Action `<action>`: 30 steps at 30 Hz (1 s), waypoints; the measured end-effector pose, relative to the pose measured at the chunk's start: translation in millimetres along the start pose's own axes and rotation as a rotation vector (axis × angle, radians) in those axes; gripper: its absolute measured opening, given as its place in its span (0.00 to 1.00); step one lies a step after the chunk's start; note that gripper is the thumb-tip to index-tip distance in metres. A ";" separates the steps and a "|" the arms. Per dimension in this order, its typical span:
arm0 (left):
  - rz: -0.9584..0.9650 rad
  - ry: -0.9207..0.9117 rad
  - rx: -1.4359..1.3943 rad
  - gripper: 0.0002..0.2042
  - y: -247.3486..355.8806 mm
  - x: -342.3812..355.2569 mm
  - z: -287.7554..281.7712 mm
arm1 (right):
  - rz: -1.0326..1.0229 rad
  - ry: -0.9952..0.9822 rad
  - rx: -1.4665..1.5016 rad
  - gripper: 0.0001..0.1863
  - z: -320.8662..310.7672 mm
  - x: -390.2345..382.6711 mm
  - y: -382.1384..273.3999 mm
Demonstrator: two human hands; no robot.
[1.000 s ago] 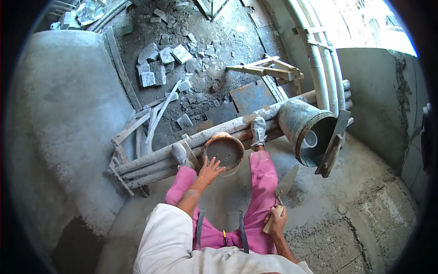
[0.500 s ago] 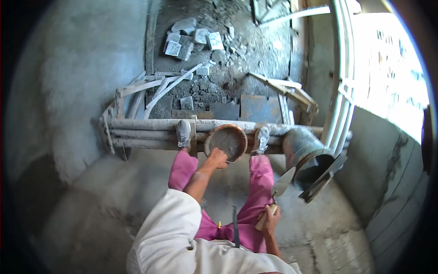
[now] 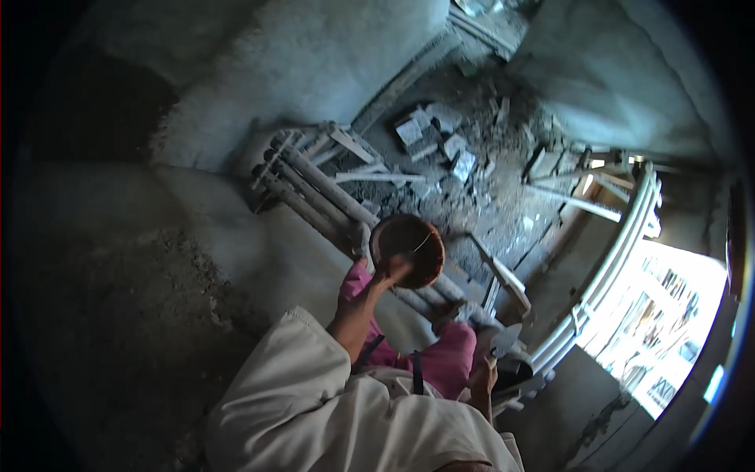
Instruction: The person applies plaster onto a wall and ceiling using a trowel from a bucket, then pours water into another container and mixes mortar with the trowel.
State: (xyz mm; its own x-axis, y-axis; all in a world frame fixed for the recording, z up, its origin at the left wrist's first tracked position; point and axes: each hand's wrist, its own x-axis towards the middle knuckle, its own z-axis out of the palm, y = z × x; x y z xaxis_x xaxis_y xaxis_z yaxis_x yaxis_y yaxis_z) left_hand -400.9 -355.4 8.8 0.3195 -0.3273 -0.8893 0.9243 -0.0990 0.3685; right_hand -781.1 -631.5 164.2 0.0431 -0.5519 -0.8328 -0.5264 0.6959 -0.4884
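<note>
My left hand, blurred, is closed at the near side of a round, brown-rimmed bucket. A thin wire handle runs from my fingers to the bucket's far rim. The inside of the bucket is dark, and I cannot tell how full it is. In my right hand, by my right knee, is a trowel with its pale blade pointing away from me. Just beyond the hand, a dark, wide-mouthed metal container is partly hidden.
Long poles lashed together run across in front of my feet. Beyond and below lie broken blocks and rubble. A wooden trestle frame stands at the left end, plastered wall behind it. Upright poles edge a bright opening on the right.
The view has swung round, so the poles now slant down to the right, and the picture is darker. My left hand reaches further over the bucket. The trowel stays in my right hand.
</note>
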 end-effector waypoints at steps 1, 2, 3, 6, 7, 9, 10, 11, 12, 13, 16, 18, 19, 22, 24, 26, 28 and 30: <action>-0.125 0.076 -0.056 0.14 0.3 0.1 43.9 | 0.019 0.081 0.009 0.16 -10.8 -3.6 -11.6; -0.167 0.169 -0.103 0.14 2.9 -23.0 46.4 | 0.040 0.078 -0.003 0.16 -10.5 -19.9 -24.0; -0.176 0.225 -0.132 0.15 19.3 -33.1 48.5 | 0.041 0.075 -0.005 0.16 0.5 -25.9 -37.7; -0.135 0.432 -0.299 0.16 60.1 -54.6 11.1 | 0.065 -0.032 -0.071 0.16 53.4 -46.6 -80.5; -0.122 0.486 -0.345 0.17 76.4 -55.7 2.2 | 0.065 -0.050 -0.100 0.16 68.5 -57.5 -96.7; -0.091 0.547 -0.392 0.18 124.4 -51.8 -3.3 | 0.072 -0.073 -0.120 0.16 91.0 -67.7 -120.5; -0.073 0.594 -0.439 0.19 141.0 -55.8 -25.2 | 0.071 -0.107 -0.155 0.16 107.2 -72.6 -132.7; -0.064 0.617 -0.461 0.19 163.0 -56.3 -34.1 | 0.057 -0.111 -0.168 0.16 119.5 -78.3 -144.6; -0.058 0.642 -0.479 0.20 183.3 -58.0 -42.8 | 0.048 -0.116 -0.173 0.16 130.5 -84.5 -156.0; -0.044 0.665 -0.536 0.20 192.6 -64.2 -63.4 | 0.015 -0.142 -0.182 0.16 140.5 -86.0 -161.8; 0.006 0.676 -0.685 0.21 214.9 -80.5 -100.9 | -0.071 -0.175 -0.159 0.16 164.8 -94.7 -172.4; -0.007 0.721 -0.806 0.20 231.9 -97.7 -129.1 | -0.044 -0.054 -0.319 0.16 188.8 -107.8 -190.1; -0.012 0.730 -0.821 0.20 235.1 -111.4 -144.4 | -0.042 -0.059 -0.336 0.16 193.2 -115.7 -193.6; 0.022 0.680 -0.850 0.21 239.5 -145.2 -193.1 | -0.068 -0.128 -0.339 0.15 198.4 -112.8 -185.3; 0.118 0.766 -0.868 0.21 240.1 -161.4 -217.7 | -0.114 -0.240 -0.321 0.16 180.2 -73.2 -170.6; 0.051 0.803 -0.860 0.21 252.1 -186.5 -235.3 | -0.081 -0.284 -0.462 0.16 187.5 -50.2 -180.1; -0.022 0.838 -0.853 0.21 266.3 -209.2 -243.7 | -0.058 -0.294 -0.541 0.16 204.0 -38.6 -190.7; 0.036 0.955 -0.841 0.13 271.7 -227.7 -245.2 | -0.192 -0.275 -0.787 0.15 240.2 -42.7 -214.3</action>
State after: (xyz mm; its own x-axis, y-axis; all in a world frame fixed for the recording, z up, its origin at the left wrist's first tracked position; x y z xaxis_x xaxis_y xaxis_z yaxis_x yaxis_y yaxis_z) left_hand -171.3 -77.4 245.0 0.0463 0.5217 -0.8519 0.6468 0.6342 0.4236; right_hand -466.2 -646.7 242.0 0.3424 -0.4257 -0.8376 -0.9210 0.0244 -0.3889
